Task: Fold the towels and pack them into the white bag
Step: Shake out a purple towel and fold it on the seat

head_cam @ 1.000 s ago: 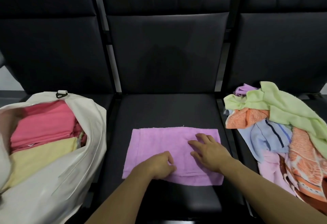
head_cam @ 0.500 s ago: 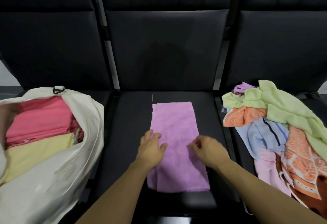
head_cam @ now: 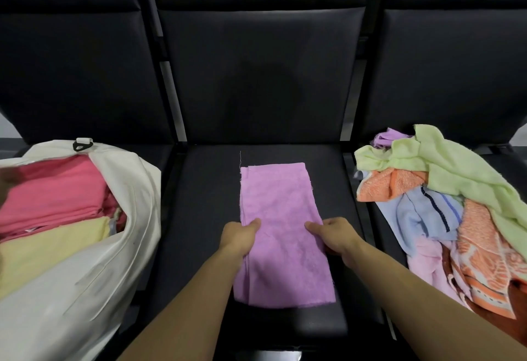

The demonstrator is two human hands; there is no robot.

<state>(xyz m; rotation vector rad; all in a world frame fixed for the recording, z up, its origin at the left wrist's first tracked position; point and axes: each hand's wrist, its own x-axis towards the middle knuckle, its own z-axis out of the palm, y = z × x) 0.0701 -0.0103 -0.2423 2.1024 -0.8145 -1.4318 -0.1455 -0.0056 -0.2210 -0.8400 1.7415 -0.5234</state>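
purple towel (head_cam: 281, 235), folded into a long strip, lies on the middle black seat (head_cam: 199, 189). left hand (head_cam: 239, 236) and right hand (head_cam: 333, 234) pinch its long edges, thumbs on top. white bag (head_cam: 85, 246) at left holds folded towels. no legible writing.

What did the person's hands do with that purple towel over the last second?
The purple towel was turned from lying crosswise to running lengthwise away from the person. The left hand and right hand, which lay on top before, now grip its long edges. The white bag and the towel pile stayed put.
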